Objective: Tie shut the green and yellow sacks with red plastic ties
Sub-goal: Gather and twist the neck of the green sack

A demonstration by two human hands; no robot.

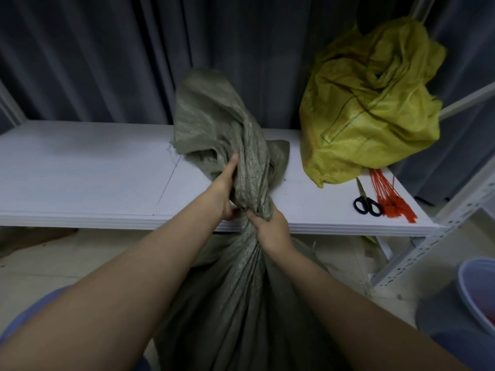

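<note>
A green woven sack (235,295) stands on the floor in front of me, its top gathered and twisted into a neck that flops onto the white shelf (88,167). My left hand (227,188) grips the gathered cloth above the twist. My right hand (270,228) squeezes the neck just below it. A yellow sack (372,111) sits on the shelf at the right, its mouth loose. A bundle of red plastic ties (388,199) lies on the shelf in front of the yellow sack.
Black-handled scissors (365,199) lie beside the ties. Dark curtains hang behind the shelf. A white perforated metal rack frame (428,245) rises at the right. A blue plastic basin (476,295) stands on the floor at the lower right.
</note>
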